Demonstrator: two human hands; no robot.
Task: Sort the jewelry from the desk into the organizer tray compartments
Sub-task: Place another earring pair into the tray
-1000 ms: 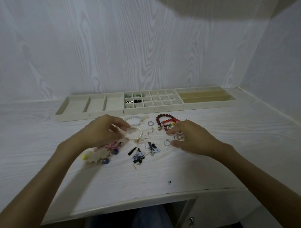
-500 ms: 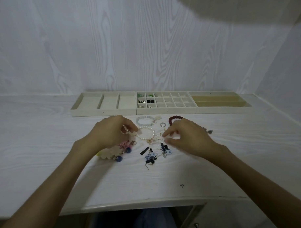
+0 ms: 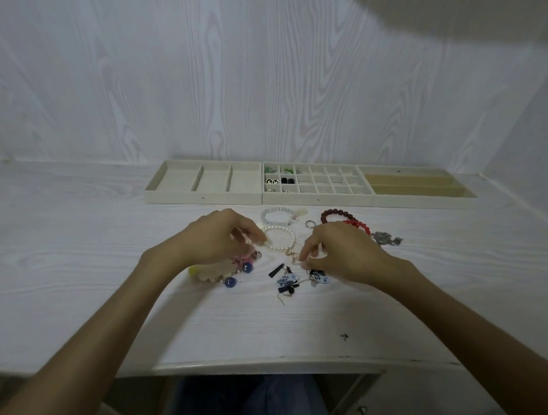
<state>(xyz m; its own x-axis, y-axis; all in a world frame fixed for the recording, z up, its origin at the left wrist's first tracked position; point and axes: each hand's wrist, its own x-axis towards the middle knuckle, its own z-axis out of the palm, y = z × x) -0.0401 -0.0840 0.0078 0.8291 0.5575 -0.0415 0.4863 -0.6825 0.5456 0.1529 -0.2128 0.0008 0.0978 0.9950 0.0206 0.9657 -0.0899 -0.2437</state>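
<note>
Loose jewelry lies in a heap mid-desk. My left hand [image 3: 214,237] has curled fingers pinching a small piece beside the white pearl bracelet [image 3: 283,239]. My right hand [image 3: 339,251] pinches a small gold earring at the bracelet's near edge. A pale bead bracelet [image 3: 274,214], a silver ring [image 3: 310,223] and dark red bead bracelets [image 3: 335,214] lie beyond my hands. Blue-and-white earrings [image 3: 287,281] and a beige comb-like piece with blue beads [image 3: 217,273] lie nearer. The organizer tray [image 3: 319,199] stands at the back; a few of its small left cells hold earrings.
A three-slot tray [image 3: 204,197] sits left of the grid and a tan two-slot tray [image 3: 418,186] right of it. A grey metal chain piece [image 3: 385,238] lies right of my right hand. The desk's front edge [image 3: 272,361] is close; walls stand behind and to the right.
My right hand has drawn back toward me from the red bracelets to the gold earring by the pearl bracelet. My left hand stays by the pearl bracelet. The camera view has shifted.
</note>
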